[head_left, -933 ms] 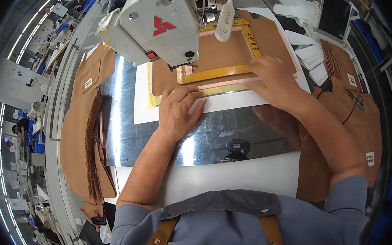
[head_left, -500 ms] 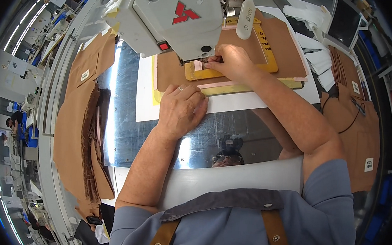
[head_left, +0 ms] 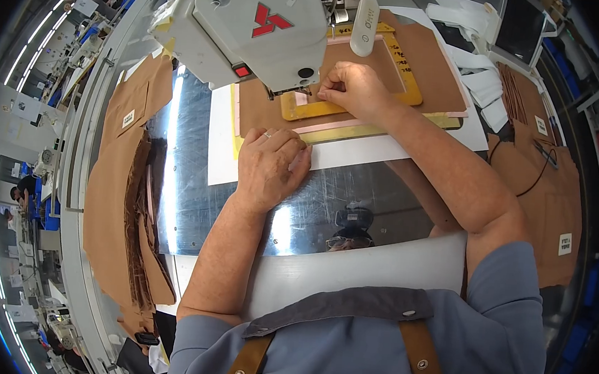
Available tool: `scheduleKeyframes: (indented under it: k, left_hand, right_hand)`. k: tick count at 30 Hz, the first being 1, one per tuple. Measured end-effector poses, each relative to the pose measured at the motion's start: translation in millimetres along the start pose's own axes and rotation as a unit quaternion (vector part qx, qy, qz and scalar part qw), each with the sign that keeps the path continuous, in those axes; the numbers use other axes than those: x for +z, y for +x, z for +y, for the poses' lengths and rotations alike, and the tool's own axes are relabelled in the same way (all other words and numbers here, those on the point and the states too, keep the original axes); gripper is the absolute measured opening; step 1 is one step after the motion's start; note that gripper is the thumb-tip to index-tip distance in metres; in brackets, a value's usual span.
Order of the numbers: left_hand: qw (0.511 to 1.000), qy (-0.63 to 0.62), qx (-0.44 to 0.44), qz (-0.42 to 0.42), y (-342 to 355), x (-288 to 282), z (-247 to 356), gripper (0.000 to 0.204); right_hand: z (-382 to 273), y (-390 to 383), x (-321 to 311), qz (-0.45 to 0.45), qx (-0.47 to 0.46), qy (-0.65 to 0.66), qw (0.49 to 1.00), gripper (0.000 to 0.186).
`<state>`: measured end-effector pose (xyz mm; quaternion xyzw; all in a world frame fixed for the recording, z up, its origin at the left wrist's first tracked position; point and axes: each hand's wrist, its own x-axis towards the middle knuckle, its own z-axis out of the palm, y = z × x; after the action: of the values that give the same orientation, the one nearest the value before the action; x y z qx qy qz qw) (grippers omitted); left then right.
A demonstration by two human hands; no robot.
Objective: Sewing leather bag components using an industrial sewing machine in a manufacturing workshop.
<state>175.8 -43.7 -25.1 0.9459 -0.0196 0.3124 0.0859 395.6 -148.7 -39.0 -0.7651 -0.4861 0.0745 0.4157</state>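
The right hand (head_left: 357,92) is no longer at the yellow frame's (head_left: 314,110) right corner; it now sits farther left, fingertips drawn together. Since the middle picture, those fingertips have eased slightly rightward from the machine head (head_left: 271,55).

I count two hands of mine: left hand (head_left: 271,165) and right hand (head_left: 358,93). Before me: one yellow frame (head_left: 409,89), one brown panel (head_left: 434,64), one white sheet (head_left: 358,151), one steel plate (head_left: 319,209), one sewing head (head_left: 265,47), one screen (head_left: 520,28). On me: one ring (head_left: 268,135), two straps (head_left: 420,364). White labels (head_left: 565,244): three visible, one leftward, two rightward. Stacked pieces (head_left: 113,190) at left overlap; I cannot count them.
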Motion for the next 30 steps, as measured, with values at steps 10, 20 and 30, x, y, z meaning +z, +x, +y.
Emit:
scheduleKeyframes:
  k: [10, 20, 30]
  left_hand:
    - [1.000, -0.015, 0.022, 0.002, 0, 2, -3, 0.007]
    - [1.000, -0.007, 0.001, -0.011, 1, 2, 0, 0.006]
    - [1.000, -0.015, 0.000, -0.016, 5, 1, 1, 0.007]
  right_hand:
    - [5, 5, -3, -0.018, -0.015, -0.023, 0.999, 0.016]
    - [-4, 11, -3, -0.037, 0.058, -0.041, 0.997, 0.013]
    - [-6, 31, -6, -0.096, 0.081, -0.071, 0.990, 0.016]
